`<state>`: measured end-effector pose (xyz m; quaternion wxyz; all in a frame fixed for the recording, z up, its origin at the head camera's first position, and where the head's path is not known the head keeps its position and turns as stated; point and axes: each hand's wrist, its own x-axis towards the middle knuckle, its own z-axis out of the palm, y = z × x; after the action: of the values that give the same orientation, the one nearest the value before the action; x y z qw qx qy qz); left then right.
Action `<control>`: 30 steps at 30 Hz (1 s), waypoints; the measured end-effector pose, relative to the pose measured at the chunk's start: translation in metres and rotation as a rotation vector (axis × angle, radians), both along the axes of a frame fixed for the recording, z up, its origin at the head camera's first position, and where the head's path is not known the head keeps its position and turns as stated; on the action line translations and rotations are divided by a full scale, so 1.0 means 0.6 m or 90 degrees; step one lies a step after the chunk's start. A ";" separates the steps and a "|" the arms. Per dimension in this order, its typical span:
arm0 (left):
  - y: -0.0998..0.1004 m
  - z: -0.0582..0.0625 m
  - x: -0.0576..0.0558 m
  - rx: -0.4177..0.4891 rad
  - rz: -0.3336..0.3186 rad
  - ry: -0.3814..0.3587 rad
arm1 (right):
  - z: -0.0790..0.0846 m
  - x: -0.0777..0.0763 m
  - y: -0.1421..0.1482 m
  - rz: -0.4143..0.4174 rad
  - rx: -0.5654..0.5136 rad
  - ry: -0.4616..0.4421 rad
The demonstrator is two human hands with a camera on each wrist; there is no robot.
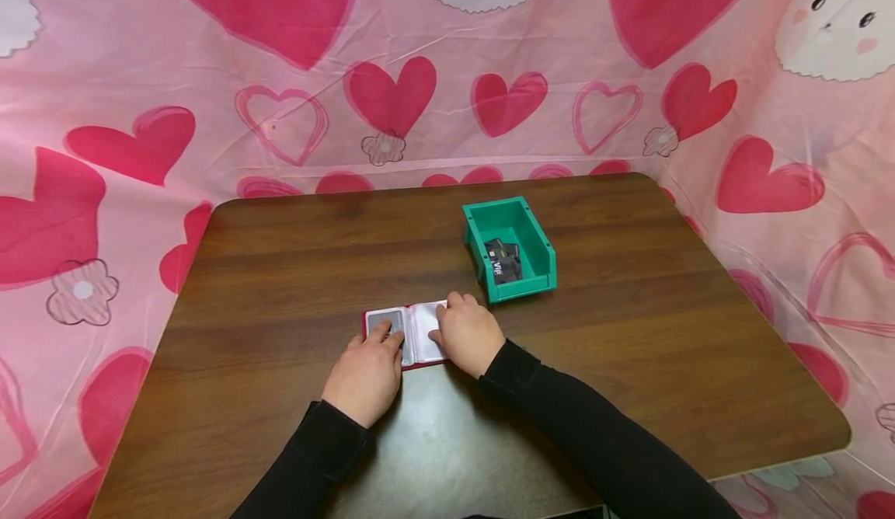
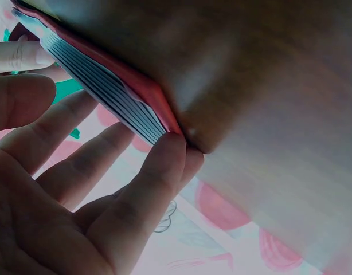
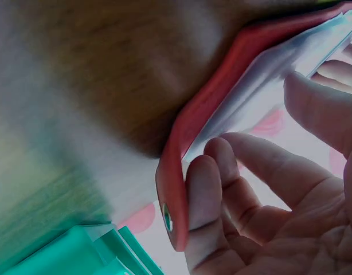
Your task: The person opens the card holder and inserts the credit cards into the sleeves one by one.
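Black sleeves [image 1: 587, 433] lie nearest, reaching from the near side over the worktop [image 1: 664, 309]. Between the two hands, left of the worktop's centre, a red card holder [image 1: 414, 336] lies spread, pages up. Its left page [image 1: 377, 319] shows a grey panel in a pale border; its right page [image 1: 425, 336] looks whitish.

Left hand [image 1: 363, 379]: fingers extended, relaxed, resting on the left page; the left wrist view shows a fingertip touching a corner of the stacked sleeves [image 2: 101, 86]. Right hand [image 1: 471, 336]: fingers loosely bent, not clenched, over the right side, thumb on the page; a round snap [image 3: 167, 217] shows at the cover's end in the right wrist view.

Green bin [image 1: 520, 290]: beyond the right hand, towards the far edge; holds dark cards [image 1: 505, 259], one marked "Vip". Pink heart-print curtain [image 1: 503, 45] behind the far edge.
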<state>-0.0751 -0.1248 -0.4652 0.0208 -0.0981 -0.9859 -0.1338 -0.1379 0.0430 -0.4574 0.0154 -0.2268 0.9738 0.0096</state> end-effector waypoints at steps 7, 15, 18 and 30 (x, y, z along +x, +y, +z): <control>-0.001 0.001 0.002 0.000 -0.008 0.018 | 0.004 0.000 -0.004 0.001 -0.061 -0.024; 0.000 0.000 0.003 0.010 -0.005 0.021 | 0.016 -0.015 0.002 -0.060 -0.322 -0.183; -0.001 0.000 0.004 0.014 -0.005 0.030 | 0.020 -0.021 0.006 -0.091 -0.423 -0.240; -0.001 0.002 0.004 0.020 0.000 0.009 | 0.020 -0.025 0.008 -0.141 -0.531 -0.376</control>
<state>-0.0726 -0.1257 -0.4638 0.0294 -0.0989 -0.9836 -0.1482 -0.1529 0.0478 -0.4453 0.1989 -0.1021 0.8672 -0.4450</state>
